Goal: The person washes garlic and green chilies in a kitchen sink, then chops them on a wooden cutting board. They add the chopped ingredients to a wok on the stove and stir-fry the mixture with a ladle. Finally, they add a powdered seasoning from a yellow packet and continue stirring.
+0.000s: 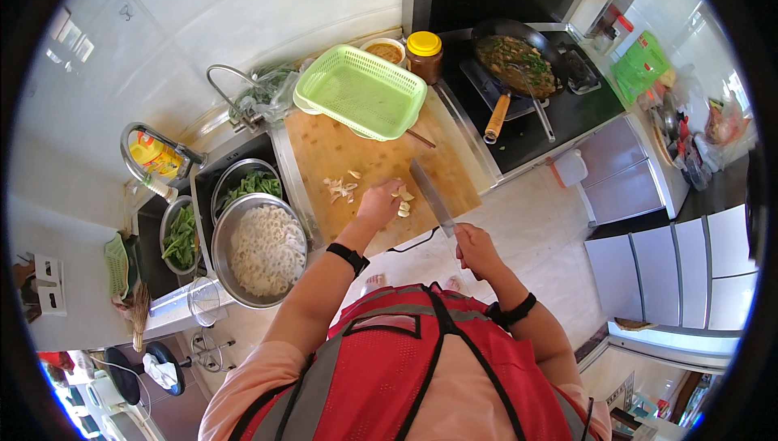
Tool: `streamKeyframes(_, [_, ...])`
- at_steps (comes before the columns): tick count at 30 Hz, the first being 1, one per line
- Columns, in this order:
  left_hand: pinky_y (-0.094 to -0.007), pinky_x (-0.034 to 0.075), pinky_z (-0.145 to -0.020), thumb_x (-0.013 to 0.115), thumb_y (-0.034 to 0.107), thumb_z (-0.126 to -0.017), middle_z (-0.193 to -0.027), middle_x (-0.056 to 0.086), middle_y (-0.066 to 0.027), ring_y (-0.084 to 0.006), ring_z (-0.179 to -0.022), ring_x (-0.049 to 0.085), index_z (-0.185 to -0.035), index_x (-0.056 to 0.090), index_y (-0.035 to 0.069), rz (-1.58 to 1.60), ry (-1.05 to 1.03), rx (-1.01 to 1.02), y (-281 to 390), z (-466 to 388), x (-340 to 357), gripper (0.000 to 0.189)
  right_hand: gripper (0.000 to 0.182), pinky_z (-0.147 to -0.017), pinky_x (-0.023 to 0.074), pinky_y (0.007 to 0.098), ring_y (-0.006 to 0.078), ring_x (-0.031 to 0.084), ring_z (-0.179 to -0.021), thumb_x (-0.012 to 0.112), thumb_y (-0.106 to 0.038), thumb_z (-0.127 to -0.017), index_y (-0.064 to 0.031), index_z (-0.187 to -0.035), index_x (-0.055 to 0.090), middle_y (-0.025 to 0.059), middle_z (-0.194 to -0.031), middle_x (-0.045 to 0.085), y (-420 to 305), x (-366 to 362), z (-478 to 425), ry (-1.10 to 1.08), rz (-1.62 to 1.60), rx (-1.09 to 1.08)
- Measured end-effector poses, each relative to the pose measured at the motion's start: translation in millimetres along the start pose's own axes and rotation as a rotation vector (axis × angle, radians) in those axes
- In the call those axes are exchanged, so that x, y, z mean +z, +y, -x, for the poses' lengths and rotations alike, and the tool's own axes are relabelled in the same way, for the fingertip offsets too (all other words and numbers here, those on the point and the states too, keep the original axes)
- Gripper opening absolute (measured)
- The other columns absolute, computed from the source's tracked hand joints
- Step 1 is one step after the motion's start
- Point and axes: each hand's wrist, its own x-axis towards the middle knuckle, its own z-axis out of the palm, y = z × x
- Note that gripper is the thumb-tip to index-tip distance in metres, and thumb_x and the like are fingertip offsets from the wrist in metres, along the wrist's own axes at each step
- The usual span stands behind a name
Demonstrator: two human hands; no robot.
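My left hand is low over a wooden cutting board, its bent fingers on a garlic clove. More pale peeled garlic cloves lie right beside those fingertips. My right hand grips the handle of a cleaver at the board's near right edge. Its broad blade points away from me across the board, to the right of the garlic and apart from it. Papery garlic skins are piled left of my left hand, with a single clove just behind them.
A green plastic basket and a chopstick occupy the board's far side. Left are a steel bowl of sliced lotus root and leafy greens in the sink. On the right-hand stove, a wok holds food and a spatula.
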Motion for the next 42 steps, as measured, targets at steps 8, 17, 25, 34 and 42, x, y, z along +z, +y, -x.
streamKeyframes(8, [-0.0425,0.051,-0.079,0.069,0.006,-0.074,-0.095,0.064,-0.0133,-0.0346,-0.09,0.061,-0.091,0.063,0.005,-0.044,0.064,-0.008,-1.1,-3.9,3.9,0.018,0.034,-0.057,0.0495,0.044,0.0318,0.061,-0.054,0.043,-0.033,-0.1,-0.0053,-0.105,0.061,0.0167,-0.065,0.062,-8.2,15.3,-2.5,-0.016,0.228,-0.111])
streamKeyframes(17, [-0.0429,0.052,-0.074,0.067,0.007,-0.074,-0.088,0.063,-0.0128,-0.0343,-0.084,0.062,-0.084,0.063,0.006,-0.087,0.013,-0.085,-4.3,-6.9,17.0,0.01,0.034,-0.07,0.0479,0.056,0.0471,0.061,-0.079,0.04,-0.033,-0.1,-0.0044,-0.098,0.058,0.0255,-0.083,0.064,14.3,39.7,-31.9,0.119,0.563,-0.323])
streamKeyframes(25, [-0.0398,0.051,-0.071,0.069,0.008,-0.071,-0.086,0.061,-0.0137,-0.0317,-0.083,0.062,-0.086,0.064,0.004,0.111,0.071,-0.155,-11.4,8.5,-4.4,0.016,0.033,-0.068,0.0457,0.0572,0.0485,0.059,-0.079,0.039,-0.033,-0.101,-0.0053,-0.097,0.057,0.0265,-0.081,0.063,-11.1,30.7,-7.5,0.043,0.386,-0.22])
streamKeyframes(34, [-0.0405,0.051,-0.074,0.072,0.01,-0.066,-0.087,0.06,-0.012,-0.0315,-0.087,0.06,-0.086,0.063,0.004,-0.035,-0.123,-0.035,1.8,13.6,-9.5,0.023,0.035,-0.068,0.0459,0.0575,0.0488,0.059,-0.077,0.038,-0.033,-0.101,-0.0038,-0.093,0.055,0.0267,-0.08,0.063,0.8,40.4,-6.5,0.039,0.547,-0.24])
streamKeyframes(42, [-0.0412,0.05,-0.068,0.074,0.011,-0.066,-0.082,0.058,-0.0131,-0.0315,-0.079,0.059,-0.083,0.059,0.003,-0.027,-0.041,-0.005,-0.7,17.6,-9.4,0.024,0.035,-0.066,0.0458,0.0571,0.0483,0.06,-0.075,0.038,-0.033,-0.101,-0.0038,-0.093,0.055,0.0282,-0.075,0.061,8.4,35.8,-8.0,0.056,0.341,-0.274])
